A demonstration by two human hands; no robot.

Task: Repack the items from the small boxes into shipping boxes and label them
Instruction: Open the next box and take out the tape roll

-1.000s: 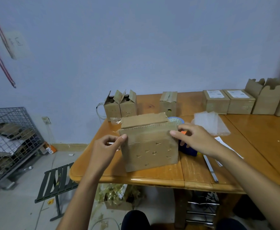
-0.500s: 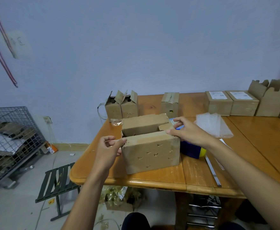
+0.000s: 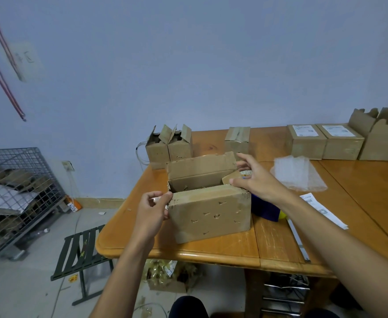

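Head view: box (image 3: 211,214) sits near the table (image 3: 278,246) edge; left hand (image 3: 152,212) pinches its corner, right hand (image 3: 256,181), fingers spread, touches a flap (image 3: 229,178). Hard tugging could tear the punctured cardboard.

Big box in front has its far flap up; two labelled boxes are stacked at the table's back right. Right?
Not quite. The head view shows the labelled boxes are not stacked: they stand side by side on the table, touching. The rest holds: they are at the back right, and the big box in front has its far flap up.
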